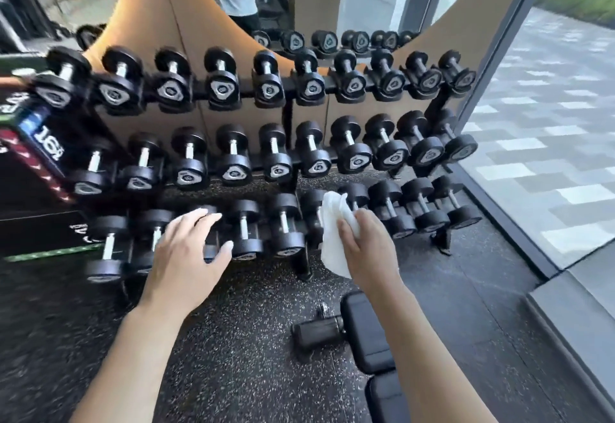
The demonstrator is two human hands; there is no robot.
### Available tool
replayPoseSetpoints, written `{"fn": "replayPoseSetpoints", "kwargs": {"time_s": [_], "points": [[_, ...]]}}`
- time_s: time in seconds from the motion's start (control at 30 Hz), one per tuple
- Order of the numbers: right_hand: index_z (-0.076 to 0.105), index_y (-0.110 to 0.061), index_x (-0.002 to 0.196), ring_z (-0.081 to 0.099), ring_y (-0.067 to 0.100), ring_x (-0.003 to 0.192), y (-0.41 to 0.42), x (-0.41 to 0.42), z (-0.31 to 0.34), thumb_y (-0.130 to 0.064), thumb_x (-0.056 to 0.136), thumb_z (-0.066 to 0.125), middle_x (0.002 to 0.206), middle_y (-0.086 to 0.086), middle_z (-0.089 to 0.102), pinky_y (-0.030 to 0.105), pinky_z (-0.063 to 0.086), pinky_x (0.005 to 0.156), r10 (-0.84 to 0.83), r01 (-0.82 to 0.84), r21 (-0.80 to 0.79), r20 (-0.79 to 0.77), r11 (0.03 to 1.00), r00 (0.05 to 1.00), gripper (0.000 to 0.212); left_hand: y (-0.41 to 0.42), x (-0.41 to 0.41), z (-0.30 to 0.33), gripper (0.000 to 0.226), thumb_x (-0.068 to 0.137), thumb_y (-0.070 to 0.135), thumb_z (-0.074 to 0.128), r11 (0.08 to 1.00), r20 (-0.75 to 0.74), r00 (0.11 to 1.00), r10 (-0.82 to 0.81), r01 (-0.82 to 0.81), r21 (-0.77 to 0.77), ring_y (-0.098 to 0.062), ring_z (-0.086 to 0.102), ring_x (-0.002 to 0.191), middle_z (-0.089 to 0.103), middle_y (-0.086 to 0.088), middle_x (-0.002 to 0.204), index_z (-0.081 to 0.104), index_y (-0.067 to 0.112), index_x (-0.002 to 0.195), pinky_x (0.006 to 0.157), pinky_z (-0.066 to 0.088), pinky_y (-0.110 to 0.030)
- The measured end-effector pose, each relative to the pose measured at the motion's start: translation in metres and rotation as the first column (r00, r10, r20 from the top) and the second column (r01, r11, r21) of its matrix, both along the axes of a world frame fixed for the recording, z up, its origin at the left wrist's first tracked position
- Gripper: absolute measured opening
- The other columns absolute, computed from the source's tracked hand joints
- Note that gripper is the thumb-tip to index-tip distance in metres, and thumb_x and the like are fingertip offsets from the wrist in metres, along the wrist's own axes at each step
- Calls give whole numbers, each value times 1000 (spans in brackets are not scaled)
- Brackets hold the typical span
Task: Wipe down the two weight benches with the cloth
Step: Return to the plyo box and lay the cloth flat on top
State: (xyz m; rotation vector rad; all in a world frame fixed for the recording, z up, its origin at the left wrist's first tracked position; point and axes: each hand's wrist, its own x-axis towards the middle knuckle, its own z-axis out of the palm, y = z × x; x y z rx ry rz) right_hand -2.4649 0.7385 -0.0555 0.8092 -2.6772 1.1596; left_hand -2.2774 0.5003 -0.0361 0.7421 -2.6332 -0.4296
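Cloth (336, 229), white and bunched, sits in the person's right hand (367, 249), whose fingers curl round its middle so that loose folds spill above and below the fist; held that way it looks ready to be pressed flat on a pad rather than carried off. The left hand (189, 256) reaches forward with fingers spread and relaxed, gripping nothing, hovering in front of the lowest row of the dumbbell rack (299, 163); whether it touches a dumbbell (244, 229) I cannot tell. Below the right forearm, near the lower edge of the view, lies a black padded weight bench (364, 332) on the speckled rubber floor (233, 339), its foot roller (317, 331) sticking out to the left hand's side. Neither hand touches the bench, and the cloth is well above it, so I judge the wiping of this pad is yet to begin. A second bench does not show. Beyond the right hand a glass wall (545, 143) looks onto paving.
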Motion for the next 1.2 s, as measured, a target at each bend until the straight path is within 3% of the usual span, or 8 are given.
{"fn": "replayPoseSetpoints", "kwargs": {"time_s": [0.1, 0.23, 0.37, 0.5, 0.7, 0.93, 1.2], "points": [[27, -33, 74, 41, 4, 72, -71, 29, 6, -48, 103, 41, 77, -12, 43, 31, 29, 61, 49, -49, -4, 0, 999, 999, 35, -58, 38, -1, 53, 98, 42, 62, 999, -13, 999, 38, -37, 8, -28, 42, 144, 54, -5, 151, 58, 17, 144, 121, 35, -52], [36, -27, 79, 46, 16, 76, -157, 68, 7, -45, 105, 44, 80, -11, 46, 37, 35, 66, 142, -142, 18, -3, 990, 990, 32, -121, 90, -2, 57, 96, 46, 54, 994, -18, 994, 109, -108, 31, -29, 43, 143, 55, -7, 150, 58, 15, 144, 122, 35, -52], [41, -20, 82, 47, 16, 76, -229, 100, 5, -42, 106, 46, 81, -9, 48, 36, 33, 64, 270, -270, 39, -5, 962, 963, 33, -166, 142, -6, 58, 97, 48, 52, 978, -27, 981, 194, -191, 78, -30, 40, 146, 53, -7, 152, 57, 15, 144, 122, 34, -55], [33, -27, 77, 42, 10, 70, -288, 127, 3, -42, 106, 45, 75, -10, 43, 30, 27, 57, 373, -371, 73, -19, 926, 928, 35, -201, 184, -14, 64, 94, 51, 50, 948, -5, 953, 302, -300, 107, -27, 38, 147, 50, -6, 155, 55, 15, 147, 122, 34, -52], [38, -19, 79, 46, 9, 69, -364, 154, -8, -43, 105, 46, 76, -7, 46, 31, 30, 54, 487, -487, 54, 14, 871, 873, 36, -246, 227, -23, 55, 97, 39, 65, 903, 16, 907, 420, -420, 95, -28, 42, 144, 52, -8, 152, 57, 14, 145, 120, 36, -53], [33, -21, 75, 43, 10, 69, -454, 144, -19, -42, 105, 45, 73, -8, 42, 32, 30, 54, 584, -584, 29, 3, 811, 812, 38, -307, 228, -29, 55, 97, 41, 65, 855, 31, 857, 515, -516, 60, -25, 39, 145, 49, -5, 154, 56, 18, 146, 121, 36, -51], [38, -20, 80, 45, 15, 72, -563, 78, -46, -43, 105, 44, 78, -8, 45, 35, 32, 59, 631, -632, 15, 45, 775, 775, 35, -396, 158, -34, 54, 96, 38, 67, 842, 93, 838, 537, -539, -5, -28, 40, 144, 50, -5, 153, 57, 17, 145, 120, 35, -51]]}}
